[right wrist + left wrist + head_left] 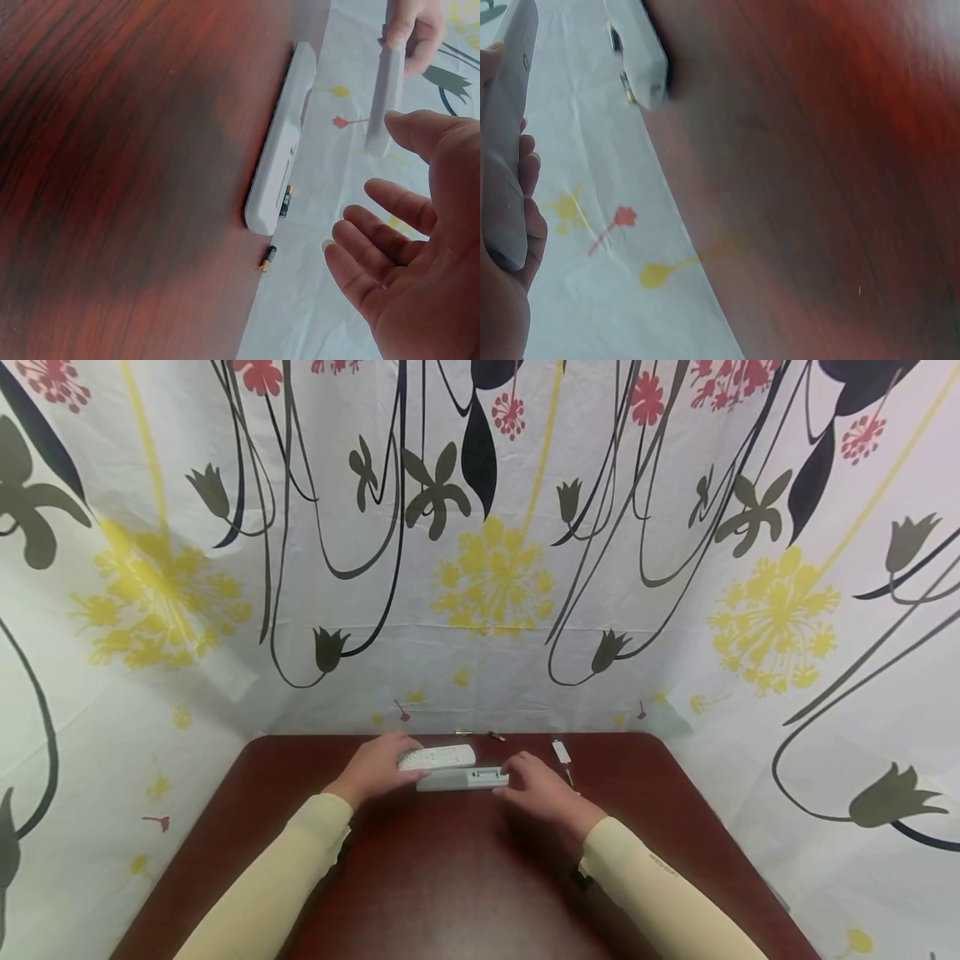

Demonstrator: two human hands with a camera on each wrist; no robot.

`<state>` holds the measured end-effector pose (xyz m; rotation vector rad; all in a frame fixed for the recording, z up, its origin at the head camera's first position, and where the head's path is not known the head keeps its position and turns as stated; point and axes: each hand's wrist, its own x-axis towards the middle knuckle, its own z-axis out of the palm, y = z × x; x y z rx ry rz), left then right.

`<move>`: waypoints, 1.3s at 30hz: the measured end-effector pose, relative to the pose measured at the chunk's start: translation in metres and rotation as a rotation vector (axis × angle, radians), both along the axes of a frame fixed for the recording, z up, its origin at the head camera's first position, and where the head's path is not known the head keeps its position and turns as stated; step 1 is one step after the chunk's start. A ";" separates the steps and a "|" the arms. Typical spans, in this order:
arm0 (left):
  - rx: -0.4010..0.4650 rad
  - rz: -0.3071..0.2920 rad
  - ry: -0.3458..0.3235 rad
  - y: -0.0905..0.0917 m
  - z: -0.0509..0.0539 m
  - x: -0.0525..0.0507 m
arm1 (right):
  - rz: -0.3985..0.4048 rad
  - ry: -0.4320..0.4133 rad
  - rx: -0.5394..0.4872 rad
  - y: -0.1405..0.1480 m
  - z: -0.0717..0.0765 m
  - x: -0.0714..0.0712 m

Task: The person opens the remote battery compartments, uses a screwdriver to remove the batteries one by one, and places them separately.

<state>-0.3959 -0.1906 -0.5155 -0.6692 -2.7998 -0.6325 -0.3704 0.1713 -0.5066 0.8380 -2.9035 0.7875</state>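
My left hand (378,767) grips one end of a white remote control (442,757), held above the table with its buttons showing in the head view. In the left wrist view the fingers wrap around that remote (506,150). A second remote control (446,780) lies on the table just in front of it, its battery compartment uncovered. My right hand (543,789) is by the right end of this second remote. The right wrist view shows the right hand (412,240) with fingers spread, apart from the lying remote (277,157) and holding nothing.
Two small batteries, one (464,732) left of the other (497,737), lie along the table's back edge. A white piece like a battery cover (561,752) lies to the right, with a thin object (569,777) near it. Patterned cloth (487,685) surrounds the dark red table (450,877).
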 end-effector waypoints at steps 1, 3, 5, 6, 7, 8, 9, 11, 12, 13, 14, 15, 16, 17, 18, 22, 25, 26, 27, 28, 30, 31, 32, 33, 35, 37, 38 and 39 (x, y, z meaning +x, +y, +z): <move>-0.006 -0.005 0.002 0.003 0.000 0.001 | -0.001 0.001 -0.003 -0.001 0.000 0.000; -0.011 -0.014 0.003 0.009 0.000 0.004 | 0.001 0.009 -0.019 -0.002 -0.001 -0.001; -0.014 -0.023 0.006 0.014 0.000 0.005 | 0.004 0.022 -0.035 -0.003 -0.001 -0.001; -0.011 -0.028 0.008 0.017 0.000 0.006 | 0.009 0.028 -0.047 -0.004 -0.002 -0.001; -0.008 -0.033 0.009 0.020 0.000 0.007 | 0.014 0.029 -0.060 -0.005 -0.001 -0.001; -0.002 -0.041 0.012 0.022 0.000 0.007 | 0.016 0.031 -0.069 -0.006 -0.001 -0.001; -0.003 -0.051 0.021 0.024 -0.001 0.007 | 0.016 0.032 -0.077 -0.006 -0.001 -0.001; 0.003 -0.069 0.031 0.028 0.000 0.007 | 0.010 0.021 -0.085 -0.007 -0.001 -0.002; 0.008 -0.079 0.033 0.029 0.000 0.008 | 0.007 0.016 -0.085 -0.006 -0.001 -0.002; 0.014 -0.088 0.036 0.030 0.000 0.008 | 0.003 0.016 -0.087 -0.006 0.000 -0.002; 0.018 -0.096 0.038 0.031 0.001 0.008 | 0.000 0.019 -0.086 -0.006 0.000 -0.002; 0.021 -0.102 0.036 0.032 0.000 0.008 | -0.002 0.024 -0.085 -0.007 0.000 -0.003; 0.026 -0.108 0.030 0.033 0.000 0.009 | -0.004 0.030 -0.082 -0.007 0.000 -0.003; 0.034 -0.115 0.022 0.034 0.000 0.009 | 0.001 0.038 -0.081 -0.007 0.000 -0.003; 0.042 -0.121 0.014 0.035 0.000 0.010 | 0.009 0.045 -0.082 -0.008 0.000 -0.003; 0.070 -0.139 -0.028 0.038 -0.001 0.011 | 0.039 0.065 -0.075 -0.011 0.002 -0.002; 0.084 -0.153 -0.046 0.041 -0.001 0.012 | 0.052 0.084 -0.064 -0.014 0.005 0.000; 0.085 -0.158 -0.048 0.042 0.000 0.012 | 0.054 0.093 -0.057 -0.015 0.006 0.001; 0.082 -0.163 -0.046 0.043 0.000 0.013 | 0.055 0.098 -0.056 -0.015 0.007 0.002; 0.083 -0.168 -0.045 0.044 0.001 0.014 | 0.057 0.102 -0.055 -0.016 0.007 0.002; 0.083 -0.175 -0.040 0.046 0.002 0.015 | 0.062 0.107 -0.061 -0.017 0.008 0.003; 0.086 -0.178 -0.039 0.047 0.003 0.016 | 0.064 0.106 -0.063 -0.017 0.009 0.004; 0.087 -0.178 -0.038 0.048 0.004 0.016 | 0.067 0.104 -0.067 -0.017 0.009 0.004; 0.089 -0.177 -0.037 0.048 0.004 0.017 | 0.069 0.103 -0.071 -0.017 0.009 0.004; 0.094 -0.179 -0.035 0.049 0.004 0.017 | 0.072 0.108 -0.068 -0.017 0.009 0.004; 0.097 -0.180 -0.034 0.049 0.004 0.018 | 0.074 0.114 -0.062 -0.017 0.008 0.003; 0.100 -0.180 -0.033 0.050 0.004 0.018 | 0.074 0.118 -0.060 -0.016 0.008 0.003; 0.103 -0.181 -0.032 0.050 0.004 0.018 | 0.075 0.123 -0.058 -0.016 0.007 0.002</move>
